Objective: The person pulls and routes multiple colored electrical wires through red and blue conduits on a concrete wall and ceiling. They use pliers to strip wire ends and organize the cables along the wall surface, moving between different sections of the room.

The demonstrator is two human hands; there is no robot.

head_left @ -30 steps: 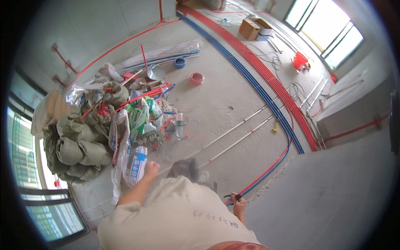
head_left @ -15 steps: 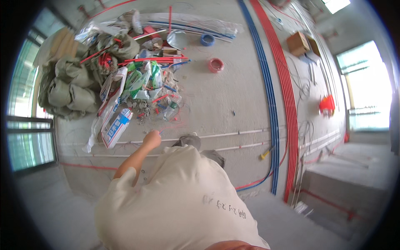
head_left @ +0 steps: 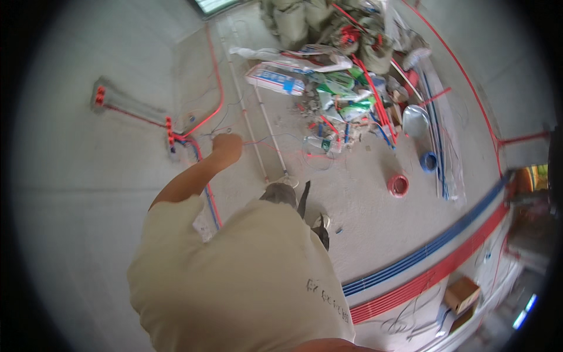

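My left hand (head_left: 227,148) is stretched out ahead, its fingers curled into a fist. Thin red and blue wires (head_left: 267,141) show close beside it, against the floor. Whether the fist grips one of them, or something small, I cannot make out. Beyond the hand, near the wall's foot, red and blue conduits (head_left: 212,202) run up to a red junction box (head_left: 170,134). My right hand is out of sight; only a strip of bare arm (head_left: 334,345) shows at the lower edge.
Rubble and torn bags (head_left: 346,102) lie heaped ahead, with stuffed sacks (head_left: 293,23) behind. A red coil (head_left: 397,186) and a blue coil (head_left: 428,161) sit on the floor. Blue pipes (head_left: 422,249) and red pipes (head_left: 428,273) cross at right. White pipes (head_left: 264,117) run past my feet.
My view has turned left, bringing the wall with red boxes into sight and swinging the rubble heap to the right. My left arm stays stretched out, the hand still closed.
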